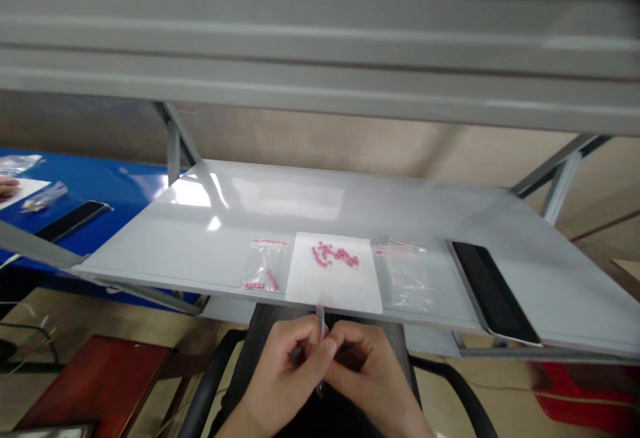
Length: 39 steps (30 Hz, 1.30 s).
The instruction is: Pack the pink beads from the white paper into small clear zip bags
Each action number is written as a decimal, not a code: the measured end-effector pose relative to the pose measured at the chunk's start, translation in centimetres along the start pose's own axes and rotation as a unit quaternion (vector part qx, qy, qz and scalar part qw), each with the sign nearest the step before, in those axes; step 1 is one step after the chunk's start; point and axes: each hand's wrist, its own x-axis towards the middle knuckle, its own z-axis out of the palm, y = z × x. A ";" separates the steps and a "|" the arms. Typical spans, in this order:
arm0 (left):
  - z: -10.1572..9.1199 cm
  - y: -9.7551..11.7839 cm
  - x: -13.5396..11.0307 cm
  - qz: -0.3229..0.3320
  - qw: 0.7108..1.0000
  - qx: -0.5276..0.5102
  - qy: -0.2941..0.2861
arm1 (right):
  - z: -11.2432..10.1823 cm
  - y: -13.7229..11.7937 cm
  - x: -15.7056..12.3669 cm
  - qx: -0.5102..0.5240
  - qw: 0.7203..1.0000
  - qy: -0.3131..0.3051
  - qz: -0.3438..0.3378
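My left hand (295, 365) and my right hand (365, 365) meet above my lap, just in front of the table edge. The fingers of both are pinched on a small clear zip bag (321, 317), seen nearly edge-on with a bit of red at its side. What it contains is hidden by my fingers. Beyond it on the table lies a white sheet of paper (333, 291) with many small pink beads (345, 256) on it. Left of the paper is a zip bag (259, 261) with rows of pink beads inside. On the right lie several clear zip bags (407, 275).
A dark tablet (495, 295) lies on the grey table (400, 211) at the right. Low overhead hangs a grey ridged panel (320, 58). Chair armrests (210, 378) flank me. At far left, another person's hand (7, 187) rests over a blue table (125, 191).
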 end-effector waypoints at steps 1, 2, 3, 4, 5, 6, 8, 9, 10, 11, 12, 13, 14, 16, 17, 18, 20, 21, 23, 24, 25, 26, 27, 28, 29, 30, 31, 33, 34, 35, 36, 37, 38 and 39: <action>-0.1 0.1 0.0 0.001 1.000 -0.011 -0.011 | 0.0 -0.2 0.0 0.013 1.000 -0.008 0.001; -0.3 0.1 0.0 0.001 0.999 -0.023 -0.025 | 0.0 -0.4 -0.1 0.032 0.999 -0.022 0.002; -0.4 0.2 -0.1 -0.001 0.999 -0.034 -0.039 | 0.0 -0.5 -0.1 0.055 0.998 -0.039 0.003; -0.5 0.3 -0.1 -0.004 0.998 -0.043 -0.050 | -0.1 -0.6 0.0 0.077 0.996 -0.055 0.004; -0.6 0.3 -0.2 -0.008 0.997 -0.047 -0.056 | -0.1 -0.7 0.0 0.094 0.993 -0.065 0.005; -0.7 0.3 -0.2 -0.015 0.997 -0.045 -0.057 | -0.1 -0.8 0.0 0.104 0.992 -0.068 0.006; -0.9 0.3 -0.2 -0.028 0.997 -0.029 -0.063 | -0.2 -0.8 -0.1 0.102 0.992 -0.071 0.009; -1.0 0.4 -0.2 -0.034 0.997 -0.018 -0.074 | -0.2 -0.8 -0.2 0.092 0.993 -0.071 0.010; -1.1 0.4 -0.2 -0.038 0.995 -0.008 -0.091 | -0.2 -0.8 -0.2 0.078 0.995 -0.067 0.010; -1.2 0.5 -0.2 -0.037 0.993 0.004 -0.110 | -0.3 -0.8 -0.3 0.058 0.996 -0.060 0.006; -1.2 0.7 -0.2 -0.030 0.992 0.015 -0.124 | -0.3 -0.8 -0.4 0.035 0.998 -0.048 -0.001; -1.2 0.9 -0.2 -0.019 0.991 0.026 -0.127 | -0.3 -0.8 -0.5 0.008 0.999 -0.031 -0.012; -1.1 1.1 -0.1 -0.006 0.992 0.038 -0.119 | -0.3 -0.9 -0.6 -0.021 0.999 -0.012 -0.026; -0.7 1.4 -0.1 0.022 0.995 0.053 -0.085 | -0.2 -1.1 -0.8 -0.084 0.995 0.014 -0.057; -0.4 1.5 -0.1 0.035 0.995 0.056 -0.070 | -0.1 -1.3 -0.8 -0.114 0.991 0.020 -0.073; -0.2 1.5 -0.1 0.047 0.995 0.058 -0.059 | 0.0 -1.4 -0.9 -0.142 0.986 0.024 -0.088; 0.2 1.3 -0.1 0.066 0.995 0.064 -0.043 | 0.4 -1.6 -0.9 -0.195 0.973 0.035 -0.118; 0.3 1.2 -0.1 0.072 0.994 0.070 -0.034 | 0.6 -1.6 -1.0 -0.219 0.966 0.045 -0.133; 0.4 0.9 -0.1 0.078 0.993 0.089 -0.013 | 0.9 -1.5 -1.1 -0.259 0.950 0.069 -0.163; 0.3 0.8 -0.2 0.082 0.991 0.102 0.000 | 1.0 -1.4 -1.1 -0.276 0.941 0.080 -0.178; 0.2 0.8 -0.2 0.087 0.989 0.119 0.017 | 1.0 -1.3 -1.2 -0.291 0.933 0.094 -0.190; 0.1 0.7 -0.2 0.095 0.985 0.137 0.039 | 0.9 -1.2 -1.2 -0.305 0.924 0.112 -0.202; -0.1 0.7 -0.3 0.103 0.980 0.156 0.061 | 0.7 -1.2 -1.2 -0.317 0.915 0.133 -0.210; -0.3 0.8 -0.3 0.112 0.975 0.173 0.080 | 0.5 -1.2 -1.2 -0.324 0.910 0.149 -0.210; -0.5 0.8 -0.3 0.122 0.970 0.186 0.092 | 0.4 -1.3 -1.2 -0.324 0.910 0.156 -0.205; -0.7 0.9 -0.3 0.133 0.966 0.196 0.098 | 0.2 -1.4 -1.2 -0.318 0.915 0.152 -0.194; -0.8 1.0 -0.3 0.146 0.963 0.204 0.101 | 0.1 -1.6 -1.1 -0.309 0.923 0.142 -0.181; -0.9 1.1 -0.4 0.176 0.955 0.210 0.112 | -0.1 -2.0 -1.0 -0.291 0.936 0.115 -0.160; -1.0 1.1 -0.5 0.189 0.953 0.206 0.120 | -0.1 -2.2 -1.0 -0.285 0.940 0.107 -0.154; -1.0 1.2 -0.5 0.195 0.952 0.202 0.120 | 0.0 -2.3 -1.0 -0.281 0.943 0.099 -0.149; -1.1 1.2 -0.5 0.195 0.954 0.201 0.107 | 0.0 -2.4 -1.0 -0.278 0.946 0.093 -0.142; -1.1 1.1 -0.5 0.191 0.956 0.207 0.082 | 0.0 -2.4 -1.0 -0.275 0.948 0.086 -0.136; -1.2 1.1 -0.5 0.184 0.957 0.219 0.050 | 0.1 -2.4 -1.0 -0.272 0.950 0.083 -0.130; -1.2 1.0 -0.4 0.177 0.956 0.234 0.017 | 0.0 -2.4 -1.0 -0.269 0.951 0.082 -0.126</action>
